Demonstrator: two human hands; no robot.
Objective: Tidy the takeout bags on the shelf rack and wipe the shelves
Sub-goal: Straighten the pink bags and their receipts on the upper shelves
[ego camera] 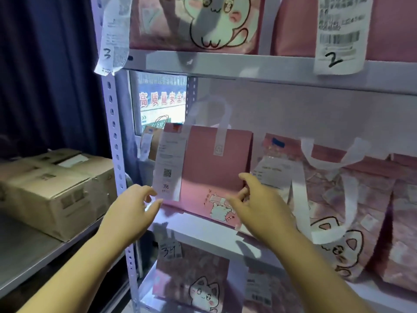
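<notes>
Reaching for the bag (209, 168) at the shelf's (203, 233) left end, left hand (135, 206) and right hand (257, 206), both open and empty, could snag its loose receipt (168, 168) or tip it off the near edge.

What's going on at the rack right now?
A person reaches with both hands for the pink bag on the middle shelf. The left hand is at the bottom edge of the receipt hanging on the bag's front. The right hand is at the bag's right side. Both hands look open, and whether they touch it yet is unclear. Other bags stand beside it.
</notes>
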